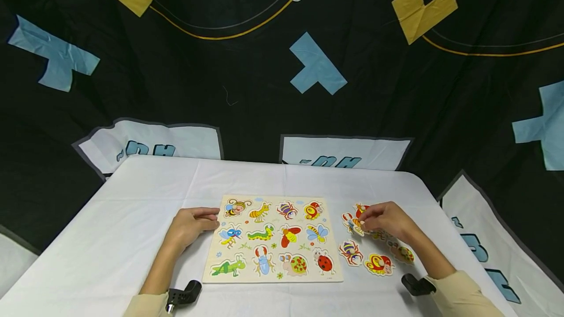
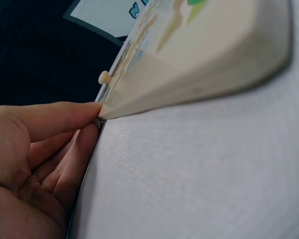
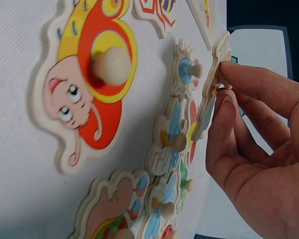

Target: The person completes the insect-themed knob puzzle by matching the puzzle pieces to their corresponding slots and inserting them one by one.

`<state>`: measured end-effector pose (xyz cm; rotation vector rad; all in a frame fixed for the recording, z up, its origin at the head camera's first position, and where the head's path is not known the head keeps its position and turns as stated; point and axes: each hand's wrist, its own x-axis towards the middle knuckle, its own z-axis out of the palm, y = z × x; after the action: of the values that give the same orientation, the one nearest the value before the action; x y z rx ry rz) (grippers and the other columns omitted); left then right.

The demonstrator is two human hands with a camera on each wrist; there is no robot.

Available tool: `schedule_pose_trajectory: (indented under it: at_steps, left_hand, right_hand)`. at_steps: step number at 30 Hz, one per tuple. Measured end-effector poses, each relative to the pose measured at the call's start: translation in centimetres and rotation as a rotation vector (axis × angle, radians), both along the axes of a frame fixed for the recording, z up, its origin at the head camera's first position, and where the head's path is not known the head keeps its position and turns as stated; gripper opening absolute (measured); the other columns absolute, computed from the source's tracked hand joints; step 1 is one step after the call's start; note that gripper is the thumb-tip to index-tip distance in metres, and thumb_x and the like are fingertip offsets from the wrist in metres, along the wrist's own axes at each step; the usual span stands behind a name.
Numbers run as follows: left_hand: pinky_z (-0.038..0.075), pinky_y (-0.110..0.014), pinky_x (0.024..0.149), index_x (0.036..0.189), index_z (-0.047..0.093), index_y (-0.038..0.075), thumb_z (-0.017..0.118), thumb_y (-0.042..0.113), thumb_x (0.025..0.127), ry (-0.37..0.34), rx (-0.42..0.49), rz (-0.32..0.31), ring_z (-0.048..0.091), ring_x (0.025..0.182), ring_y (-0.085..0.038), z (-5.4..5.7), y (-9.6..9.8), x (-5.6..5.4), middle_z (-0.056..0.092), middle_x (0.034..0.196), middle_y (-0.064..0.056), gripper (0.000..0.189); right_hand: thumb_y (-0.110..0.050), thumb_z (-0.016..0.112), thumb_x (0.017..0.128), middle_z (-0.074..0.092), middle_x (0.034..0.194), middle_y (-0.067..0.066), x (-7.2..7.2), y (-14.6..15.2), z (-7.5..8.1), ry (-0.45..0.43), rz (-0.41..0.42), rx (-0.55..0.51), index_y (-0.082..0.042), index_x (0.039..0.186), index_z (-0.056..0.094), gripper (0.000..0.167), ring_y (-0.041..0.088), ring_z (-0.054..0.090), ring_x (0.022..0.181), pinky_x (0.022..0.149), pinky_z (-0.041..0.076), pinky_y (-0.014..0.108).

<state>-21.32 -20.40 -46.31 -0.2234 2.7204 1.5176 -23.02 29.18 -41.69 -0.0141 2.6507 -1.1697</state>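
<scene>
My left hand [image 1: 190, 226] reaches to the left edge of a flat wooden puzzle board [image 1: 242, 276] printed with insects. In the left wrist view its fingertips [image 2: 93, 110] touch the board's edge, fingers fairly straight. To the right of the board, my right hand [image 1: 389, 219] pinches an insect-shaped wooden puzzle piece [image 3: 208, 107] between thumb and fingers. That piece is tilted nearly edge-on in the right wrist view, above other loose pieces; its picture is mostly hidden. Below it lie a spider piece [image 1: 351, 252], a red and yellow butterfly piece [image 1: 379, 264] and a snail piece [image 1: 403, 253].
Several more knobbed pieces, among them a blue one [image 3: 183, 69], lie close together beneath the right hand. A white cloth covers the table [image 1: 145, 194]. Behind it hangs a black curtain [image 1: 246, 92] with blue and yellow shapes. A black wrist device [image 1: 185, 295] sits on the left wrist.
</scene>
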Motion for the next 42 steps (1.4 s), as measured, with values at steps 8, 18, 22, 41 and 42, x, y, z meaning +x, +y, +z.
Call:
schedule_pose_trajectory:
  at_steps: [8,18,22,41,42]
  left_hand:
    - [0.043,-0.031,0.086,0.121,0.075,0.01,0.081,0.019,0.083,-0.004,-0.008,0.002,0.062,0.098,-0.016,0.0,0.0,0.0,0.077,0.097,0.0,0.04]
    - [0.043,-0.032,0.086,0.121,0.075,0.009,0.081,0.02,0.083,-0.007,-0.004,0.008,0.062,0.1,-0.018,-0.1,0.0,0.0,0.077,0.097,0.0,0.04]
    - [0.044,-0.031,0.086,0.121,0.075,0.009,0.081,0.019,0.083,-0.008,-0.001,0.011,0.063,0.099,-0.017,-0.1,0.0,0.0,0.077,0.097,-0.001,0.04]
    - [0.046,-0.03,0.086,0.12,0.075,0.008,0.082,0.018,0.083,0.007,0.012,0.008,0.064,0.093,-0.011,-0.3,-0.1,-0.1,0.077,0.097,-0.001,0.04]
    - [0.046,-0.029,0.085,0.12,0.075,0.008,0.082,0.017,0.083,0.009,0.013,0.009,0.063,0.093,-0.011,-0.3,-0.1,-0.1,0.077,0.097,-0.001,0.04]
  right_hand:
    - [-0.016,0.083,0.08,0.074,0.1,0.005,-0.5,-0.8,0.2,0.016,0.018,0.004,-0.007,0.101,0.078,0.023,0.021,0.059,0.085,0.075,0.051,0.036]
    - [-0.017,0.084,0.079,0.075,0.102,0.006,-0.9,-2.0,0.5,0.019,0.007,0.007,-0.008,0.1,0.079,0.023,0.021,0.061,0.084,0.076,0.051,0.037]
    - [-0.018,0.085,0.079,0.075,0.1,0.005,-1.2,-2.5,0.4,0.02,0.012,0.016,-0.009,0.1,0.079,0.024,0.021,0.061,0.083,0.075,0.05,0.037]
    - [-0.015,0.083,0.079,0.076,0.095,0.004,-2.7,-5.2,0.8,0.048,0.069,0.001,-0.008,0.096,0.078,0.019,0.019,0.06,0.082,0.077,0.052,0.039]
    - [-0.016,0.083,0.079,0.076,0.094,0.004,-2.8,-5.4,0.8,0.049,0.066,0.002,-0.009,0.096,0.079,0.019,0.02,0.06,0.082,0.078,0.052,0.039]
